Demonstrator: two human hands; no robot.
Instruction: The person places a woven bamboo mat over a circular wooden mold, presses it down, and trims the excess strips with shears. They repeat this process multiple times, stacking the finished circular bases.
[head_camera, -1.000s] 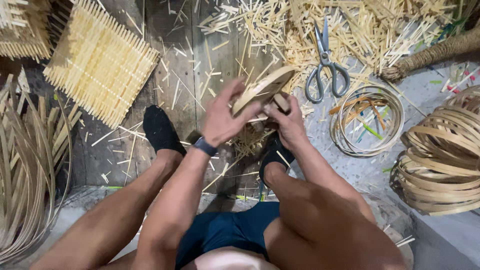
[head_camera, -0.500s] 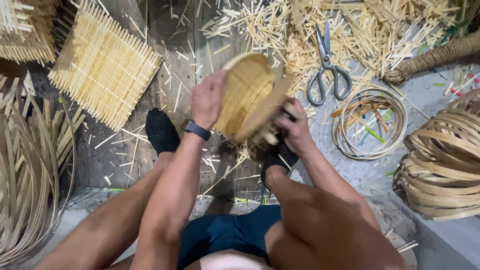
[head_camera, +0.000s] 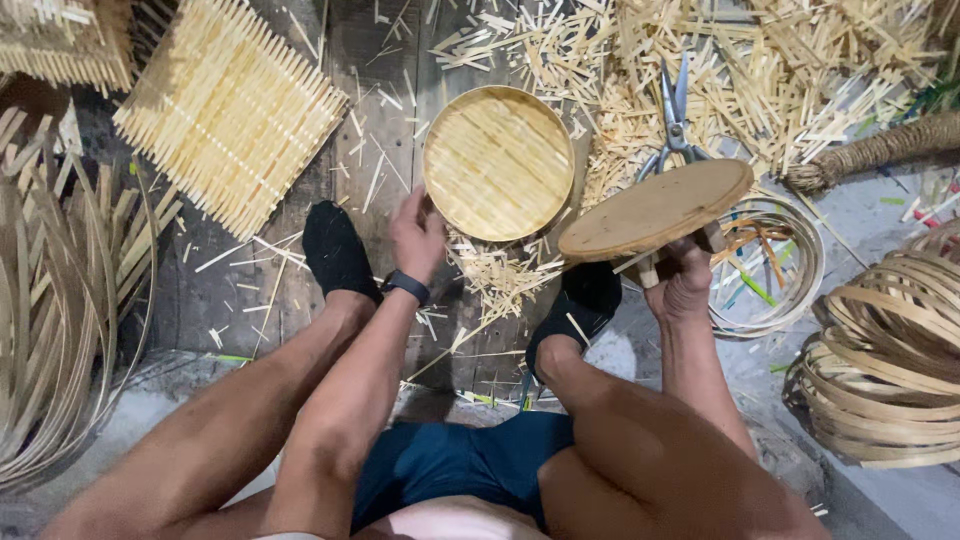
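Head view showed the left hand (head_camera: 418, 232) gripping the near rim of a round woven bamboo tray (head_camera: 498, 162) on the floor. Right of the tray, the right hand (head_camera: 682, 280) clutched a round wooden form (head_camera: 655, 210), tilted; it could slip onto the scissors (head_camera: 673, 120) beyond.

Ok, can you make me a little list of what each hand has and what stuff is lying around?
left hand: holds the rim of a round woven bamboo tray
right hand: grips a round wooden disc from below, tilted
scissors: lying on the bamboo offcuts, behind the disc
square woven mat: flat on the floor, far left
coiled bamboo strips: stacked at the right
small hoops: beside the right hand
feet: in black socks
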